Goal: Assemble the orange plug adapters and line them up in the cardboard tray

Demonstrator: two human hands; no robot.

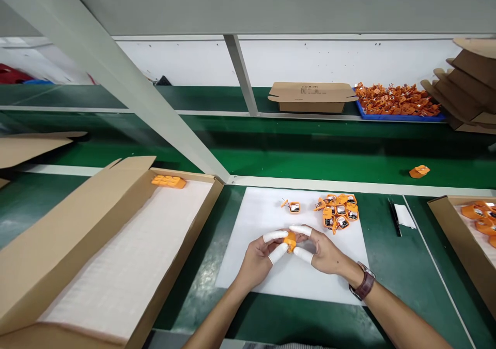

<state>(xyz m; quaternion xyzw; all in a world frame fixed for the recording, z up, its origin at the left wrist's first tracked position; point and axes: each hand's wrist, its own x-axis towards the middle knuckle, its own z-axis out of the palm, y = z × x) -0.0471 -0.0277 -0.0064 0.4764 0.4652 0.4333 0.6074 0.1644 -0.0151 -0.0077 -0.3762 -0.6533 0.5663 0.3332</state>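
Between my two hands is a small orange plastic part (290, 241), held above a white sheet (248, 271). My left hand (260, 256) pinches it from the left with thumb and finger. From the right, my right hand (321, 251) has thumb and fingertips at the same part. White finger covers sit on several fingertips, and a watch (363, 283) is on my right wrist. Beyond my hands on the sheet lies one orange piece with a dark and white inside (294, 207). A cluster of similar orange pieces (341, 210) is at the sheet's upper right.
Left stands an open cardboard box (186, 235) with a few orange parts (169, 181) in its far corner. Another box (445, 219) holds orange parts at right. A black pen (394, 217) lies nearby. A blue tray (403, 117) of orange pieces and cardboard boxes (312, 98) occupy the shelf.
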